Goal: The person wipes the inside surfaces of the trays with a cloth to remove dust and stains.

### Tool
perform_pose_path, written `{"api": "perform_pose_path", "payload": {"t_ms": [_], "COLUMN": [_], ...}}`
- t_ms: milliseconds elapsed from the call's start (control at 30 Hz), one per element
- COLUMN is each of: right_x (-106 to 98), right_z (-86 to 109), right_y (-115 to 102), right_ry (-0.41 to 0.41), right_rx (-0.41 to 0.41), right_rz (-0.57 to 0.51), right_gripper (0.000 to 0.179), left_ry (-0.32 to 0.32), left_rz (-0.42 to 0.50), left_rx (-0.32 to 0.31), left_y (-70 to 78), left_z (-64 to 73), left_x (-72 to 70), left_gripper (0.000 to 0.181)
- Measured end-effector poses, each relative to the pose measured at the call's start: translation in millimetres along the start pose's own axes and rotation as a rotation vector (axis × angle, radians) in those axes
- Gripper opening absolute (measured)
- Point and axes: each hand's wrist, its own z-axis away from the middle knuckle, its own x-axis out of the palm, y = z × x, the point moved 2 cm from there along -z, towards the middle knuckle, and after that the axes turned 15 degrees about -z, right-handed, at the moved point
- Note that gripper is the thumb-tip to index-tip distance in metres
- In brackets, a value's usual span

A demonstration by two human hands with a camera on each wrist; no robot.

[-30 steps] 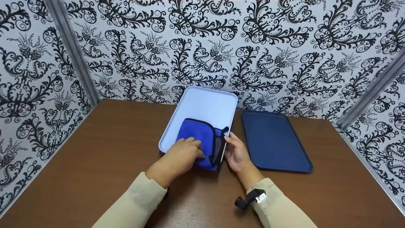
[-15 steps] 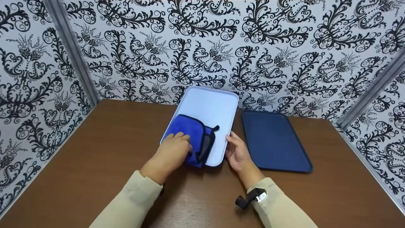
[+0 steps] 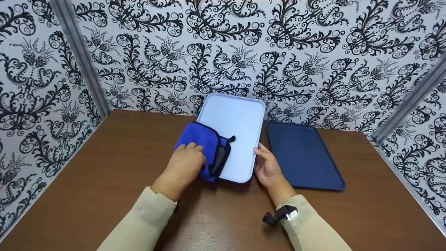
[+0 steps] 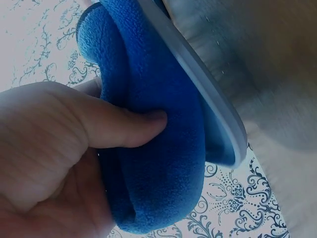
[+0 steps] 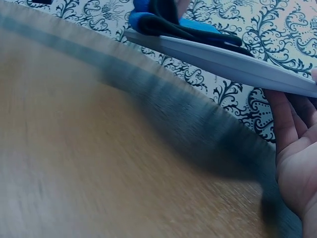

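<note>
My left hand [image 3: 184, 164] grips a folded blue microfiber cloth [image 3: 200, 134] with black edging and a grey side. In the left wrist view, the thumb presses on the plush folds of the cloth [image 4: 168, 148]. The cloth lies over the left side of a pale blue tray [image 3: 240, 118], reaching past its rim. At the tray's right edge, my right hand [image 3: 268, 167] holds the rim, thumb above and fingers below. From the right wrist view, the tray [image 5: 213, 58] is tilted and raised off the table near me. The left fingertips are hidden by the cloth.
A dark blue tray [image 3: 303, 157] lies flat on the brown wooden table [image 3: 115, 164], just right of my right hand. Behind the table rises a wall [image 3: 223, 52] with black floral scrolls, and more patterned panels stand at both sides.
My left hand has moved the cloth left across the pale tray, baring more of its right side and near corner. The tray and my right hand have shifted slightly right.
</note>
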Motion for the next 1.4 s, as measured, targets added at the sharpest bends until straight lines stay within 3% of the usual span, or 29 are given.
{"api": "perform_pose_path", "payload": {"t_ms": [67,300,467,767,867,1133,1233,1400], "right_x": [-1.3,-2.2,-3.2,-6.6,-8.8,-11.7,-12.5,-13.9], "right_z": [-0.1,-1.1,-1.6,-3.7,-3.6,-4.0,-4.3,-5.2], "right_y": [-0.8,-3.2,-5.1,-12.0,-15.1,-16.6,-15.7,-14.9], "right_ry": [-0.005,-0.04,-0.024,-0.003,0.034,0.155,0.179,0.183], "right_rx": [0.0,0.008,0.0,-0.017,-0.017,-0.001,0.008,0.009], "right_rz": [-0.003,-0.018,-0.024,0.012,0.025,0.073,0.112,0.129], "right_gripper": [0.03,0.029,0.028,0.029,0.031,0.024,0.02,0.019], "left_ry": [-0.003,0.075,0.05,0.034,0.087,0.363,0.41,0.429], "left_rz": [-0.018,-0.094,-0.09,-0.087,-0.068,0.062,0.093,0.099], "left_rx": [-0.012,-0.089,-0.118,-0.114,-0.138,-0.311,-0.355,-0.382], "left_y": [-0.8,-3.7,-8.5,-22.7,-29.6,-45.8,-47.7,-49.3], "left_z": [1.2,6.0,5.2,3.2,4.1,9.6,10.2,9.6], "left_x": [-0.5,-3.6,-2.4,-7.4,-15.1,-38.4,-41.8,-42.3], "left_gripper": [0.024,0.027,0.026,0.027,0.024,0.035,0.037,0.036]}}
